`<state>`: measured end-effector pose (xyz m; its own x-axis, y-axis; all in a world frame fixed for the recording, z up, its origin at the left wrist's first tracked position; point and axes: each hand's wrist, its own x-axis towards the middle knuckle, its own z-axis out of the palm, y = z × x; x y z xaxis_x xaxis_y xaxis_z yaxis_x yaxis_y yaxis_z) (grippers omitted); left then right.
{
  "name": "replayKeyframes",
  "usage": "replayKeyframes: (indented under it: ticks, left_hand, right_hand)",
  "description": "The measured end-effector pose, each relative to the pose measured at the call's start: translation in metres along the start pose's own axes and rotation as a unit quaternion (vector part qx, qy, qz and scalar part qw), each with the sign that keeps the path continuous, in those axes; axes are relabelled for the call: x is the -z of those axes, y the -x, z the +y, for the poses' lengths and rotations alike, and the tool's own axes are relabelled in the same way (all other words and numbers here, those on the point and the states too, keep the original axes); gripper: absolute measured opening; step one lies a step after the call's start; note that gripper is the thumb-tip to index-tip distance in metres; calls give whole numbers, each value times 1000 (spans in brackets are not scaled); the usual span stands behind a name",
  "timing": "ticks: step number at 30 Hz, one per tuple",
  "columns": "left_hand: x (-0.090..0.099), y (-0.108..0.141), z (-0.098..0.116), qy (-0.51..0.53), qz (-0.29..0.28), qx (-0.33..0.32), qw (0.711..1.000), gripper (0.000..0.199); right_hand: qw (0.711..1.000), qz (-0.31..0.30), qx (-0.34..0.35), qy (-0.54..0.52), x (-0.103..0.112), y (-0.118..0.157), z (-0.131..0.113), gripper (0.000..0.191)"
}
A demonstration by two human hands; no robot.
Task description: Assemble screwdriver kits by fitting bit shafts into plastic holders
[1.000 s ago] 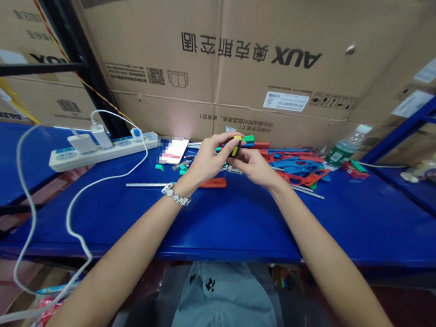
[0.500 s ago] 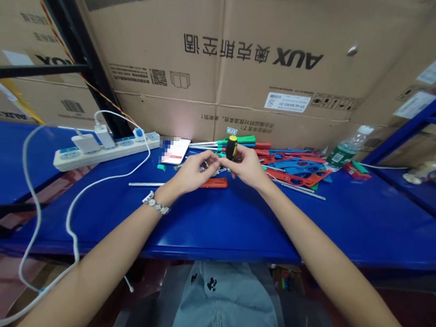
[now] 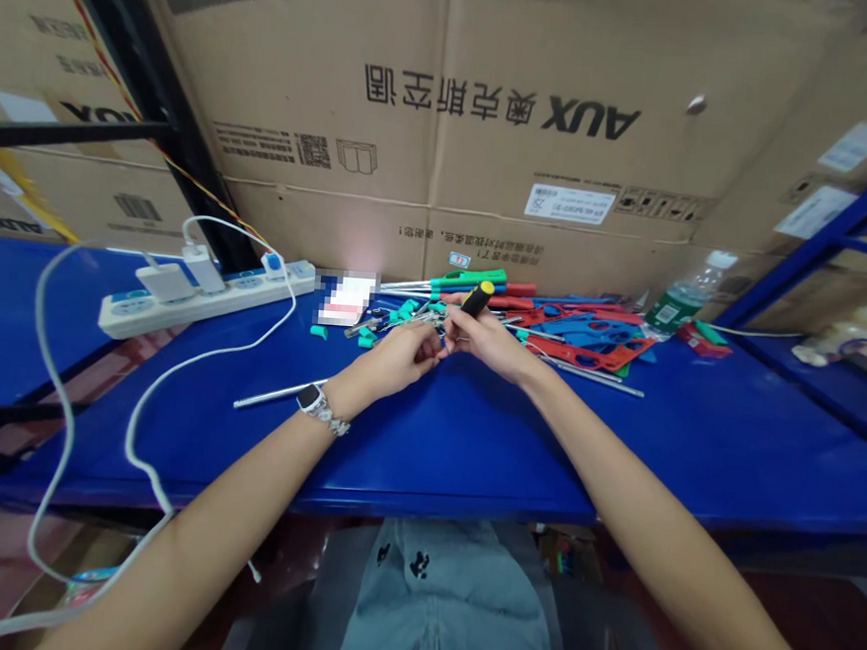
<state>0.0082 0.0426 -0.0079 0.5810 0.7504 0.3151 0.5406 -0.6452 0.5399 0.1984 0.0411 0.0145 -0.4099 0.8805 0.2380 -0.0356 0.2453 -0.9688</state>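
My right hand (image 3: 483, 340) is closed round a screwdriver (image 3: 477, 298) with a black and yellow handle, tilted with its top leaning right. Its tip is hidden by the fingers. My left hand (image 3: 406, 356), fingers curled, meets the right hand's fingertips. From under the left wrist the metal rod of a long-necked lighter (image 3: 269, 396) sticks out to the left. The lighter's handle is hidden beneath the left hand, which appears to grip it. Just behind the hands lie small green caps and metal bits (image 3: 409, 311).
Red and blue lighter shells (image 3: 589, 328) and metal rods are heaped at right, beside a water bottle (image 3: 692, 296). Green and red long lighters (image 3: 473, 280) lie behind. A phone (image 3: 346, 297) and power strip (image 3: 205, 299) with white cables stand left. A cardboard box (image 3: 446, 148) closes the back.
The screwdriver has tipped from upright to a rightward lean. My left hand has moved slightly right and down over the lighter's orange handle, now hidden. Its rod has swung lower, uncovering the green caps.
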Motion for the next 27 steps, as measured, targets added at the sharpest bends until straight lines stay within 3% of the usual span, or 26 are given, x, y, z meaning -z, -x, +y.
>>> replayKeyframes:
  ticks: [2, 4, 10, 15, 20, 24, 27]
  left_hand:
    - [0, 1, -2, -14, 58, 5, 998, 15]
    - [0, 2, -3, -38, 80, 16, 996, 25]
    - [-1, 3, 3, -40, -5, 30, 999, 26]
    - [0, 1, 5, 11, -30, 40, 999, 22]
    - [2, 1, 6, 43, -31, 48, 997, 18]
    - [2, 1, 7, 67, -35, 59, 995, 18]
    - [2, 1, 5, 84, -45, 47, 994, 15]
  right_hand:
    - [1000, -1, -5, 1, 2, -2, 0, 52]
    - [1000, 13, 3, 18, 2, -3, 1, 51]
    - [998, 41, -1, 44, 1, 0, 1, 48]
    - [999, 11, -42, -28, 5, 5, -2, 43]
    - [998, -7, 34, 53, 7, 6, -1, 40]
    - [989, 45, 85, 114, 8, 3, 1, 40]
    - [989, 70, 79, 105, 2, 1, 3, 45]
